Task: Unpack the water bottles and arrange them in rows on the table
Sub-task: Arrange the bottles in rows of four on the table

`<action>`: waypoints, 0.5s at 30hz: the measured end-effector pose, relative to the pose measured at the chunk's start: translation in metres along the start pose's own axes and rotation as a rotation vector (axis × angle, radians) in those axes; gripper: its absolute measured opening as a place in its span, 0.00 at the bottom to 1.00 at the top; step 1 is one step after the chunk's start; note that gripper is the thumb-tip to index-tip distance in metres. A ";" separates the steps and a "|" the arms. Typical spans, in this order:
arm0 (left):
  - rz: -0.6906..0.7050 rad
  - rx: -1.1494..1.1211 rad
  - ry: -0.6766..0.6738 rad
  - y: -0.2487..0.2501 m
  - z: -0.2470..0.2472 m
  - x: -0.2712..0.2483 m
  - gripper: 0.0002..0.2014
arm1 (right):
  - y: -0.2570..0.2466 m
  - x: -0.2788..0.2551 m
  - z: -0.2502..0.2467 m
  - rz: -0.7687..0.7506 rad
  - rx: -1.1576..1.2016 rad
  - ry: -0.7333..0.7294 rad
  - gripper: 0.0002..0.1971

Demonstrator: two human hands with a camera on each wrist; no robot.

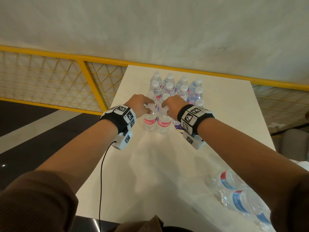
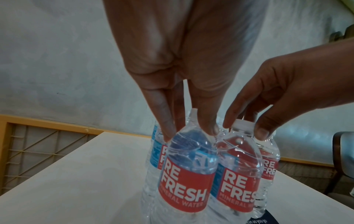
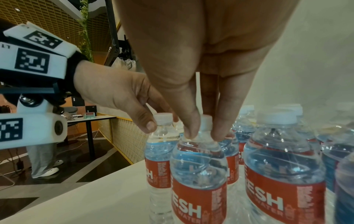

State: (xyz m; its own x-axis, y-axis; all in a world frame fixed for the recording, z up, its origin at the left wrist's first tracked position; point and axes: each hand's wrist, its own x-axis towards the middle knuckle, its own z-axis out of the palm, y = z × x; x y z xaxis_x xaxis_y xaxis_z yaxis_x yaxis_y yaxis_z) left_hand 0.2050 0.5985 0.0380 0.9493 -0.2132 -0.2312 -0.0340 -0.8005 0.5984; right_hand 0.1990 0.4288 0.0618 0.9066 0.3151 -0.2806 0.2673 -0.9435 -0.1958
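Several clear water bottles with red-and-blue REFRESH labels stand in rows point(image 1: 175, 87) at the far end of the white table point(image 1: 167, 164). My left hand point(image 1: 148, 107) point(image 2: 191, 133) pinches the neck of the front-left bottle point(image 1: 149, 122) point(image 2: 187, 169), which stands upright. Right beside it, my right hand point(image 1: 164, 107) point(image 3: 203, 136) pinches the neck of the neighbouring upright bottle point(image 1: 163, 123) point(image 3: 199, 181). Both caps are partly hidden by fingers. A shrink-wrapped pack of bottles point(image 1: 237, 196) lies at the table's near right corner.
A yellow mesh railing point(image 1: 80, 76) runs behind and to the left of the table. A dark purple printed item point(image 1: 177, 127) lies under my right wrist. The table's left edge drops to a dark floor. A person point(image 3: 44, 160) stands far off by another table.
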 end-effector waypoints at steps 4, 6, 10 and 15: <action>-0.014 -0.007 0.017 -0.004 0.005 0.002 0.21 | 0.000 -0.003 -0.001 -0.017 -0.017 -0.019 0.21; -0.024 -0.016 0.022 -0.006 0.006 0.003 0.21 | 0.001 -0.003 0.000 -0.020 -0.020 -0.022 0.20; -0.029 -0.059 0.025 -0.010 0.009 0.003 0.21 | 0.001 -0.004 0.004 -0.015 -0.011 -0.027 0.21; 0.016 0.023 -0.004 -0.013 0.006 -0.001 0.27 | 0.011 -0.021 -0.014 -0.018 -0.006 -0.029 0.24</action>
State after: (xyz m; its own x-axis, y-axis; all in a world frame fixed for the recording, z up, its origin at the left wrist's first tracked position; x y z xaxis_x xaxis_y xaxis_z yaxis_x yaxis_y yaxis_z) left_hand 0.2025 0.6056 0.0264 0.9474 -0.2284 -0.2244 -0.0567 -0.8093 0.5846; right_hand 0.1879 0.4100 0.0787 0.8917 0.3349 -0.3046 0.2856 -0.9382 -0.1955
